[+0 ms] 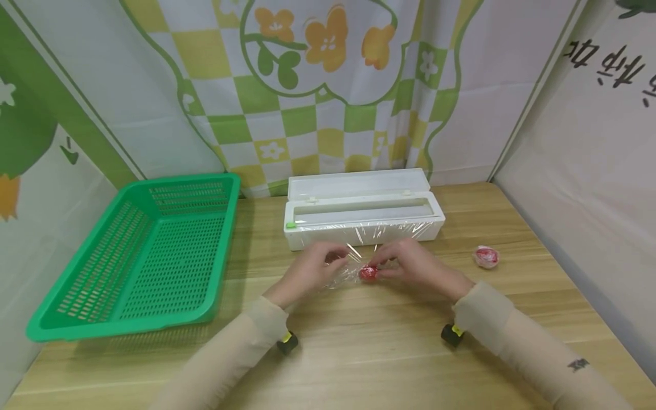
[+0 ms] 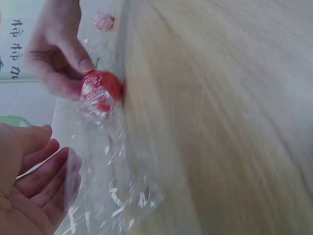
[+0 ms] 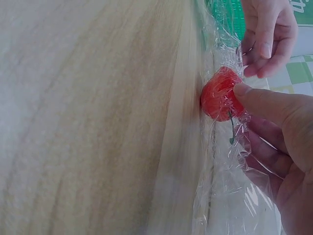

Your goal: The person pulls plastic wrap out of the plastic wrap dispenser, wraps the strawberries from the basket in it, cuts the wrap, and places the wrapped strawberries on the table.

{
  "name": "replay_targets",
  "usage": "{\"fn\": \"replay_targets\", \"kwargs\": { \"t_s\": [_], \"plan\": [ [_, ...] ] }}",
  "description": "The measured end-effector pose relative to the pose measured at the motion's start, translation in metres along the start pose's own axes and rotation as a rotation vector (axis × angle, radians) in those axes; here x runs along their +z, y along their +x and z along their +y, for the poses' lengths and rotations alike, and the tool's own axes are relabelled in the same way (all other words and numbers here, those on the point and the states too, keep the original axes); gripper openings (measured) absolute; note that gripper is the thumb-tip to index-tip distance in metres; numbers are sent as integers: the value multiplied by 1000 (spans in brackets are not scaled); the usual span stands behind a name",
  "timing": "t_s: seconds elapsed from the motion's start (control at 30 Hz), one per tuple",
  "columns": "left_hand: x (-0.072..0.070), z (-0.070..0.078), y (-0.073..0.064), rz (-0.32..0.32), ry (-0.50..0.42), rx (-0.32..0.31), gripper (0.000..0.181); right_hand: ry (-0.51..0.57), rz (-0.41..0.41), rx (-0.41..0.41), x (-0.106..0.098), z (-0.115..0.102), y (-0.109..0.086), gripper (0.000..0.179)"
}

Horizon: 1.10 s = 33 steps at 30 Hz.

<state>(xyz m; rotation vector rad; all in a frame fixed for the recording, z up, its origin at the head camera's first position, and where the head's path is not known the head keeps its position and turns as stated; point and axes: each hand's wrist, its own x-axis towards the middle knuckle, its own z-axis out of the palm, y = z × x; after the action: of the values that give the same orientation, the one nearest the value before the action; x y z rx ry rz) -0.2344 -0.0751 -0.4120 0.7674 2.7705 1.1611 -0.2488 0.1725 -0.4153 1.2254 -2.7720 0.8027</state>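
Note:
A small red cherry (image 1: 368, 273) with a thin green stem sits on clear plastic film (image 2: 115, 196), which partly covers it. My right hand (image 1: 412, 265) pinches the cherry between thumb and fingers; in the right wrist view its thumb (image 3: 257, 100) presses on the red skin. Left of the cherry, my left hand (image 1: 314, 267) is beside the loose film end, thumb apart from the softly bent fingers (image 2: 51, 178), which touch the film. The film runs back to a white cling film box (image 1: 364, 233) behind the hands.
A red thing wrapped in film (image 1: 486, 257) lies on the table (image 1: 369, 359) to the right. The green basket (image 1: 220, 273) stands at the left. The box's lid (image 1: 359, 183) is raised, near the patterned curtain (image 1: 328, 122).

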Motion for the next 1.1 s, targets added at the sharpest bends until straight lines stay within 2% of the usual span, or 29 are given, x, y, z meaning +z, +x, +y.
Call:
{"fn": "replay_targets", "kwargs": {
  "t_s": [0.1,0.23,0.47,0.6,0.8,1.1],
  "plan": [
    [-8,-1,-5,23,10,-20,24,-2,1,-1,0,0,0,14],
    [-19,-3,-12,77,78,-6,33,-4,7,-13,1,0,1,15],
    [-34,-3,-22,272,331,16,34,-16,22,-30,1,1,0,16],
    [-37,-4,-25,342,421,-3,33,-10,17,-21,0,0,0,17],
    [-39,-8,-29,358,490,-38,39,-18,2,-10,-1,-1,0,18],
    [-38,-14,-32,337,473,-76,46,-43,4,-39,0,-1,1,17]
  ]
}}
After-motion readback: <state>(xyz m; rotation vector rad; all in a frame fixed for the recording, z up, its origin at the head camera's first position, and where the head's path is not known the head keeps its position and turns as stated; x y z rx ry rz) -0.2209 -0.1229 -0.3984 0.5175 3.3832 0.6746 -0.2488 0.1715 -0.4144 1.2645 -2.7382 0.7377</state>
